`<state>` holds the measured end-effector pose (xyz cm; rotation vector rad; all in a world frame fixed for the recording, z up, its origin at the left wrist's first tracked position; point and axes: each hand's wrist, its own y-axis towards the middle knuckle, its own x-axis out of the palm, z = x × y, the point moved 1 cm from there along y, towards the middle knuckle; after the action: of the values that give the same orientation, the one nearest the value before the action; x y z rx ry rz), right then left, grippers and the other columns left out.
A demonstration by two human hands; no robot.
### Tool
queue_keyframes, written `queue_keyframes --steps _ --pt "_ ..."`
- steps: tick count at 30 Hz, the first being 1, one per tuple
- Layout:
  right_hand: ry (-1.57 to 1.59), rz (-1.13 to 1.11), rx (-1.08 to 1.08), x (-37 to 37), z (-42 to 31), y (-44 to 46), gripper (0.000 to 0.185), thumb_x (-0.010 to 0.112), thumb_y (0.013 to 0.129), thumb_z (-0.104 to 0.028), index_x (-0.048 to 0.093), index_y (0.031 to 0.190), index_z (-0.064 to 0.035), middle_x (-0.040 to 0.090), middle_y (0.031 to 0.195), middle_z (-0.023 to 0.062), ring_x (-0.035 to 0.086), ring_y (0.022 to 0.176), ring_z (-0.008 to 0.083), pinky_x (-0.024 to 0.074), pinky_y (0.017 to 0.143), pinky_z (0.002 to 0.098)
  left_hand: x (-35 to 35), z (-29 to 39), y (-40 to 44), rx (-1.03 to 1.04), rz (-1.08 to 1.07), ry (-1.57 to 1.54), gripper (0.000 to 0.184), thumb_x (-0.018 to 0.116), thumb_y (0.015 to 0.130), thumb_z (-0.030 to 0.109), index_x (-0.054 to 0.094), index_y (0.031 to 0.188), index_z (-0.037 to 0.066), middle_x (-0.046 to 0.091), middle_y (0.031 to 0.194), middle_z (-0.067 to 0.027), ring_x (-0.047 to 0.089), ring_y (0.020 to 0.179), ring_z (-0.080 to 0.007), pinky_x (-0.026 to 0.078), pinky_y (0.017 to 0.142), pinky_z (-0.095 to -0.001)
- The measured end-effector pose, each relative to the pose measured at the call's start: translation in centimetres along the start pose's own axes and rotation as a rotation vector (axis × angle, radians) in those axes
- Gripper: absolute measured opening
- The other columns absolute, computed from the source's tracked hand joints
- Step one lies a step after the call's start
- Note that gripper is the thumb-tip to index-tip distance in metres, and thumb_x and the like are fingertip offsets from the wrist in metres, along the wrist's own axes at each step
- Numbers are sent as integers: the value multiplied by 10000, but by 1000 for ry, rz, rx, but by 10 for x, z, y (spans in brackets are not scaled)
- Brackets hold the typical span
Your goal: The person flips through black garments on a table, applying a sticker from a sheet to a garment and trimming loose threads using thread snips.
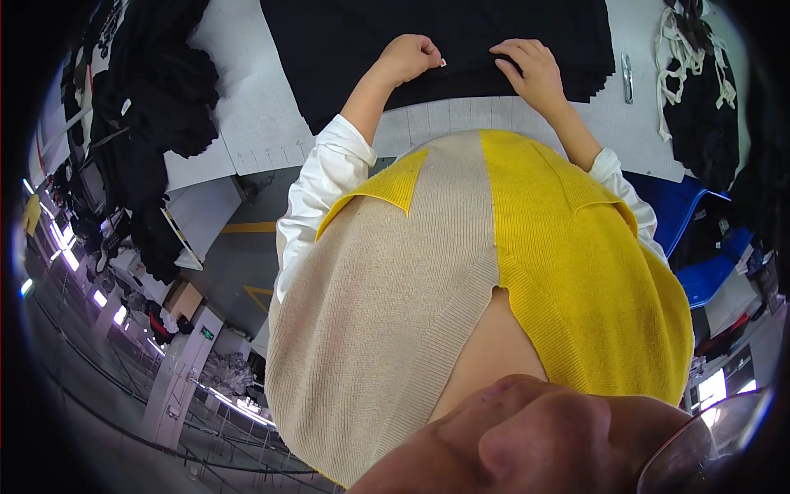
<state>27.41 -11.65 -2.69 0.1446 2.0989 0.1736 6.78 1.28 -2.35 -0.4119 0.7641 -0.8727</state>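
Observation:
Black fabric (354, 49) lies spread in layers over the light table (255, 107). Above it on the left of the view, my left hand (410, 59) has its fingers pinched together, with a small white tag (443, 62) at the fingertips. On the right, my right hand (533, 72) rests on the black fabric, palm down, fingers apart and slightly curled, with nothing visible in it. A gap of bare black fabric separates the two hands.
A small metal tool (628, 78) lies right of the fabric. Dark garments (164, 82) are heaped at the left. White straps (676, 66) and more dark cloth hang at the right. A blue chair-like object (699, 276) stands below the table's right side.

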Motion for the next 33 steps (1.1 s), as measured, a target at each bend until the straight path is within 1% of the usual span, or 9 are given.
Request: queue_keyframes --steps 3,13,18,21,23,25,28,31,33 --pt "-6 4 3 -1 -2 0 175 605 840 -197 655 1003 -155 624 1009 -23 558 932 161 420 851 273 2 4 -1 -1 15 152 131 677 758 179 660 805 58 639 746 -52 593 644 -165 474 652 -267" --pt "6 2 -18 -6 -6 2 177 611 833 -184 652 1000 -143 623 997 -13 558 918 167 422 836 274 15 10 -13 14 226 372 259 700 769 252 578 919 79 607 729 -43 600 651 -195 480 661 -288" --pt "14 -33 6 -11 -11 4 184 619 826 -175 649 1000 -123 624 1013 4 563 934 181 425 855 283 12 14 -28 8 307 269 304 700 779 302 567 924 70 603 816 -60 598 680 -222 483 672 -299" --pt "117 -35 34 -15 -11 4 189 621 829 -160 648 1007 -103 623 1031 21 566 943 193 432 856 284 16 -4 -40 210 431 250 307 706 779 276 554 923 51 578 882 -80 574 741 -187 466 664 -268" --pt "222 -51 79 -21 -6 4 194 623 831 -145 647 1013 -83 622 1050 38 568 953 205 439 858 285 10 -18 -53 377 510 234 294 695 769 288 562 906 63 566 999 -89 576 845 -242 462 749 -321" --pt "324 28 163 -36 4 9 203 628 822 -132 640 1011 -59 622 1052 59 579 932 219 451 834 290 -10 -38 -66 482 855 531 264 681 759 239 577 937 75 565 1007 -80 559 892 -253 425 823 -360" --pt "-12 227 250 -62 47 12 193 597 835 -129 639 1007 -52 641 996 76 593 894 231 466 779 297 -44 -83 -83 70 1230 634 196 640 772 180 580 936 91 575 1009 -79 556 883 -271 390 820 -380" --pt "-236 244 326 -77 98 2 200 593 825 -176 640 985 -66 651 953 72 599 874 253 468 758 326 -58 -112 -95 -132 1191 562 173 634 776 168 580 919 87 576 1010 -79 555 878 -271 389 810 -378" --pt "-153 99 724 -85 104 -3 236 574 842 -236 628 1021 -91 648 950 70 596 846 255 468 742 345 -63 -122 -101 -323 1137 482 151 628 779 155 580 903 82 578 1011 -78 554 873 -271 388 800 -377"
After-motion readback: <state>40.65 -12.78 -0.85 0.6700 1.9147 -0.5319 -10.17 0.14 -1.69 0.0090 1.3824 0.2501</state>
